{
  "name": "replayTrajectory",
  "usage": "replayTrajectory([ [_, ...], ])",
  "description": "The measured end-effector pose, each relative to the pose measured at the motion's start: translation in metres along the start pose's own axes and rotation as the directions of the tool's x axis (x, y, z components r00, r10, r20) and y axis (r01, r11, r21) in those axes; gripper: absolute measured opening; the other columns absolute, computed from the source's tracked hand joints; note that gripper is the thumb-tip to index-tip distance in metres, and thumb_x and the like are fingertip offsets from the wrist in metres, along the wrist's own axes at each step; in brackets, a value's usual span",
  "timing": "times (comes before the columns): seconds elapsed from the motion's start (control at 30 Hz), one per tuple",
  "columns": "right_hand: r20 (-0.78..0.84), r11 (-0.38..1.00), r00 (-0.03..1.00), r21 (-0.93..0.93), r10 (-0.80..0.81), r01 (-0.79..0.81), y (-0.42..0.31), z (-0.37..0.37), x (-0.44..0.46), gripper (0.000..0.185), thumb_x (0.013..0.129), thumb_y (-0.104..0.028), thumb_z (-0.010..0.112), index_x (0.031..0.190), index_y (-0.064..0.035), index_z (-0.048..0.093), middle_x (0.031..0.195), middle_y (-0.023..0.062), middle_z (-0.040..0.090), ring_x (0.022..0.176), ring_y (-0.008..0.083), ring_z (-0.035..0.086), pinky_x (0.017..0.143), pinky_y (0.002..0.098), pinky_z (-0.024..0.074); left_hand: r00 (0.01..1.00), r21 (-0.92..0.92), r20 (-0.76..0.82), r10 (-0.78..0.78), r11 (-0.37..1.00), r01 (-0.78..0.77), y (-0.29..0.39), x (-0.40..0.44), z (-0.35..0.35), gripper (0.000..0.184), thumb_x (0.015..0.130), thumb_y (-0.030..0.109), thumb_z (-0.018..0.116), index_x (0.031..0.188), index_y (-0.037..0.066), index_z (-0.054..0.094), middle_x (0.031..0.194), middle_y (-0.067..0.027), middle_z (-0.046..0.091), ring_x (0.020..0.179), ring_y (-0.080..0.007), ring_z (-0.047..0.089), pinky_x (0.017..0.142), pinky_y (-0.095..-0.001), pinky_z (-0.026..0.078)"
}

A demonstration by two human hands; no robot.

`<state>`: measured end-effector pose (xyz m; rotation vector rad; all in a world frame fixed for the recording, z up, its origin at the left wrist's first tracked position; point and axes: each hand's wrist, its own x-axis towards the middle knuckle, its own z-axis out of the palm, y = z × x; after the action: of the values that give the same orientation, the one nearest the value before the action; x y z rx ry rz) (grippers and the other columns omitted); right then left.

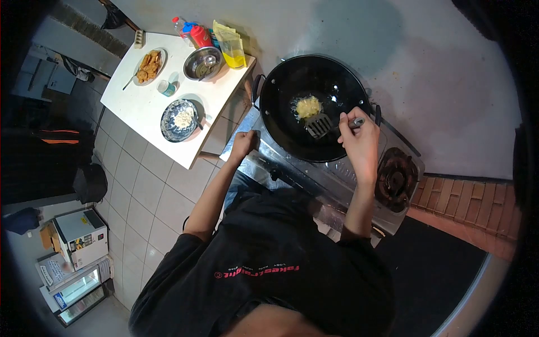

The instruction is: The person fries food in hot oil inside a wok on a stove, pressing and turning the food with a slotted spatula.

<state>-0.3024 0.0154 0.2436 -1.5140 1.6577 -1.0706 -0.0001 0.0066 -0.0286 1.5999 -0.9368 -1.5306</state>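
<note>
A slotted spatula (319, 127) is gripped by its handle in my right hand (359, 140), which is closed over the right side of a black wok (292, 143). The spatula's head rests in the wok, right beside a pale yellow piece of frying food (308, 107) with bubbles around it. My left hand (243, 146) is closed in a fist at the stove's left edge, below the wok. Something dark shows at its fingers, but I cannot make out what it is. The wok sits on a metal gas stove (348, 174).
Left of the stove stands a white table (135, 104). On it are a plate of fried food (149, 66), a steel bowl (193, 68), a floury bowl (178, 132), a cup (165, 87), a red bottle (200, 36) and a yellow pouch (229, 48). A bare burner (397, 178) lies right of the wok.
</note>
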Motion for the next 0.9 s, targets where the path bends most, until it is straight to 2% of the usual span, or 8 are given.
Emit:
replayTrajectory([
  [0.07,-0.010,1.000,1.000,-0.016,-0.022,0.021,0.003,0.000,0.001,0.027,0.094,-0.008,0.062,0.075,0.0038,0.047,0.066,0.0095,0.051,0.048,0.0132,0.055,0.047,0.0306,0.0406,0.999,-0.050,0.036,0.015,0.999,-0.013,0.003,-0.001,0.000,0.046,0.098,0.033,0.053,0.058,0.011,0.051,0.051,0.0010,0.047,0.040,-0.0102,0.040,0.039,-0.0279,0.028],
  [0.17,0.031,0.999,0.999,-0.041,-0.011,0.012,0.007,0.001,0.001,0.028,0.094,-0.008,0.062,0.074,0.0030,0.047,0.066,0.0084,0.050,0.048,0.0120,0.054,0.048,0.0300,0.0411,1.000,-0.032,0.019,-0.003,0.999,0.003,0.006,-0.004,0.002,0.046,0.097,0.033,0.053,0.057,0.012,0.050,0.051,0.0016,0.046,0.040,-0.0100,0.039,0.039,-0.0277,0.027],
  [0.27,0.034,0.999,0.998,-0.006,0.050,-0.049,0.005,0.003,-0.001,0.028,0.094,-0.008,0.062,0.074,0.0028,0.047,0.066,0.0086,0.050,0.048,0.0124,0.054,0.048,0.0300,0.0411,0.999,-0.076,0.048,0.002,0.997,0.002,0.005,-0.003,0.000,0.046,0.098,0.033,0.053,0.056,0.012,0.051,0.051,0.0020,0.047,0.040,-0.0097,0.039,0.038,-0.0276,0.027],
  [0.37,-0.025,1.000,0.999,0.001,0.027,-0.027,0.004,0.001,-0.002,0.028,0.094,-0.008,0.063,0.074,0.0030,0.047,0.066,0.0086,0.050,0.048,0.0123,0.053,0.047,0.0298,0.0408,1.000,0.011,0.003,0.011,1.000,-0.011,-0.004,0.003,-0.001,0.046,0.098,0.033,0.053,0.056,0.012,0.052,0.051,0.0024,0.047,0.039,-0.0092,0.039,0.038,-0.0275,0.027],
  [0.57,0.007,0.998,1.000,-0.056,0.000,0.000,0.008,0.000,0.001,0.029,0.094,-0.009,0.063,0.073,0.0022,0.047,0.065,0.0078,0.050,0.048,0.0118,0.055,0.047,0.0292,0.0409,1.000,-0.016,-0.006,-0.001,1.000,0.001,0.000,0.001,0.001,0.047,0.097,0.034,0.053,0.055,0.012,0.051,0.050,0.0024,0.047,0.039,-0.0090,0.039,0.038,-0.0276,0.027],
  [0.67,0.027,0.997,0.997,-0.041,0.069,-0.068,0.003,0.001,-0.001,0.029,0.094,-0.009,0.063,0.073,0.0023,0.047,0.066,0.0079,0.050,0.049,0.0118,0.055,0.047,0.0295,0.0411,1.000,0.022,0.017,0.020,1.000,-0.020,0.002,-0.001,-0.001,0.048,0.096,0.036,0.053,0.054,0.013,0.050,0.049,0.0025,0.046,0.039,-0.0089,0.039,0.037,-0.0276,0.026],
  [0.73,-0.036,0.999,0.999,0.014,0.038,-0.037,0.003,0.002,-0.002,0.028,0.094,-0.009,0.063,0.074,0.0027,0.047,0.065,0.0081,0.050,0.048,0.0117,0.055,0.047,0.0297,0.0413,1.000,0.024,0.014,0.013,1.000,-0.013,0.007,-0.005,0.001,0.049,0.096,0.037,0.052,0.054,0.013,0.049,0.049,0.0025,0.046,0.038,-0.0089,0.038,0.038,-0.0276,0.026],
  [0.9,-0.025,0.999,0.999,-0.022,0.027,-0.027,0.007,0.000,-0.002,0.028,0.094,-0.009,0.063,0.074,0.0022,0.047,0.065,0.0080,0.051,0.048,0.0120,0.056,0.047,0.0296,0.0412,1.000,0.017,0.022,-0.007,1.000,0.007,0.009,-0.006,0.002,0.049,0.097,0.036,0.052,0.054,0.013,0.048,0.049,0.0025,0.045,0.038,-0.0092,0.037,0.038,-0.0276,0.025],
])
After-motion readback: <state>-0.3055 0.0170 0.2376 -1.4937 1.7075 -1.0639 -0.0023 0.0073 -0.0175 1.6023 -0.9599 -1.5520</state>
